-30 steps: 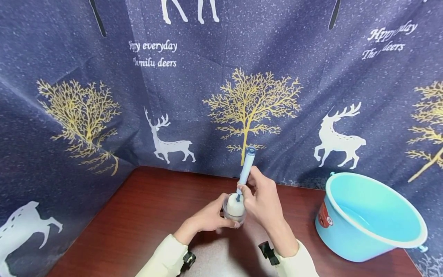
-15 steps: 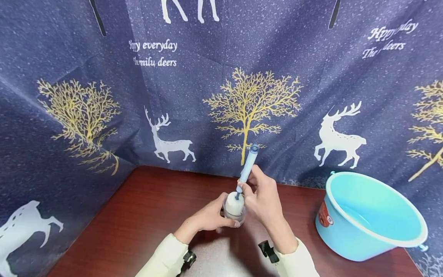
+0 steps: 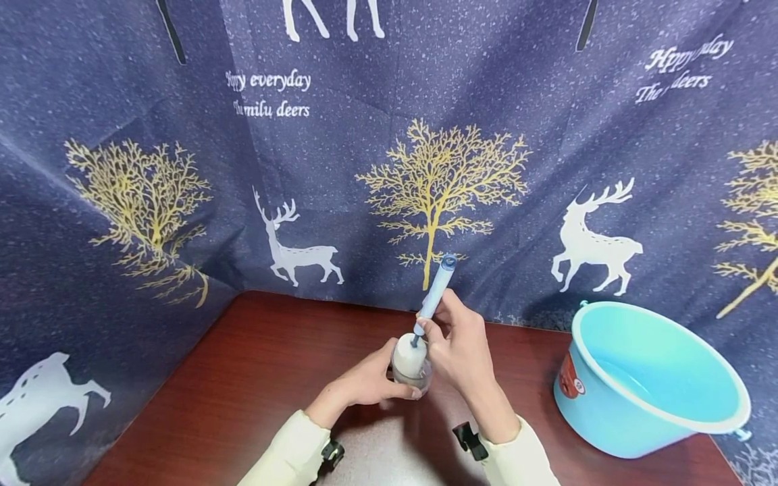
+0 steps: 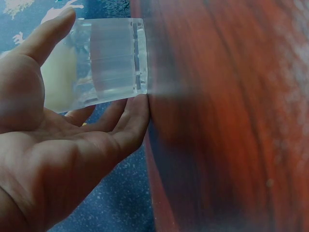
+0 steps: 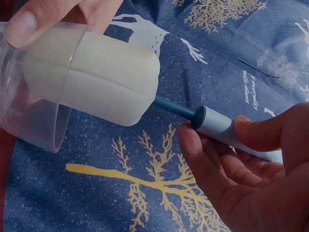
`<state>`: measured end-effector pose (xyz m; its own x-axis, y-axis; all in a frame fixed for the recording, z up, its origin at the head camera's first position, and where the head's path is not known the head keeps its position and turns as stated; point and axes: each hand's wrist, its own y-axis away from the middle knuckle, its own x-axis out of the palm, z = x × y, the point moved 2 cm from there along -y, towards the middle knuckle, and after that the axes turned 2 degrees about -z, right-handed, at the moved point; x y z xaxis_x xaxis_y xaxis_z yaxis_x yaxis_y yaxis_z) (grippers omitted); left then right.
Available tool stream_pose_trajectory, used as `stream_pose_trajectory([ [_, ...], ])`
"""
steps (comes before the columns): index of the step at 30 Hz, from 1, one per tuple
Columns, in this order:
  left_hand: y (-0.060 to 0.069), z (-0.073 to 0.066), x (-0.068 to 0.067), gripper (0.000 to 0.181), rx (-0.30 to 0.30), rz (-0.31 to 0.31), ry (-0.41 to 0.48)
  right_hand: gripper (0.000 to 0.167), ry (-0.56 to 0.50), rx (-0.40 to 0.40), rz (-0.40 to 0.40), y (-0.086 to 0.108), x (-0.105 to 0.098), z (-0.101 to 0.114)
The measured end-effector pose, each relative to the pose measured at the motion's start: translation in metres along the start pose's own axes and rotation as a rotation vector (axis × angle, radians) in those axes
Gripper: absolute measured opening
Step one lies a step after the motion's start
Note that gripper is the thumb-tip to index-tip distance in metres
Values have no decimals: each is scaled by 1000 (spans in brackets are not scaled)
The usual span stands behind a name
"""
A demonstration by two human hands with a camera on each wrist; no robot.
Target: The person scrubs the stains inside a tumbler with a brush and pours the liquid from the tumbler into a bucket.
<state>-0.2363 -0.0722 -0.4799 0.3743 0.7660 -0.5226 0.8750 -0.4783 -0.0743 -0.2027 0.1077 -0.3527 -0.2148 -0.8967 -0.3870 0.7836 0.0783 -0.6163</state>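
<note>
Slightly higher out of the clear cup [image 4: 113, 60] than one second ago stands your white sponge brush [image 5: 108, 79], its lower part inside. Your left hand [image 3: 372, 383] curls around this cup; your right hand [image 3: 462, 347], above it, pinches the blue handle [image 3: 437, 290]. Behind the cup, the cloth [image 3: 340, 148] reads "milu deers".

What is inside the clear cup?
Part of a white sponge head; the rest sticks out of the clear cup. In each view the left hand hides part of it.
</note>
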Motion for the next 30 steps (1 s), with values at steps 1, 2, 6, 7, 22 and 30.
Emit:
stream_pose_trajectory([
  [1,0,0,0,82,1,0,1,25,0,-3,-2,0,0,0],
  [2,0,0,0,83,2,0,4,25,-1,-7,-4,0,1,-1],
  [6,1,1,1,85,4,1,7,25,3,-24,-10,1,2,-1],
  [7,1,1,1,86,4,1,5,24,6,-28,-12,1,2,-1],
  [22,1,-1,0,80,1,-6,-22,26,42,-93,-44,1,2,-2],
  [30,1,-2,-1,76,-12,-5,-34,27,47,-110,-45,0,2,0],
])
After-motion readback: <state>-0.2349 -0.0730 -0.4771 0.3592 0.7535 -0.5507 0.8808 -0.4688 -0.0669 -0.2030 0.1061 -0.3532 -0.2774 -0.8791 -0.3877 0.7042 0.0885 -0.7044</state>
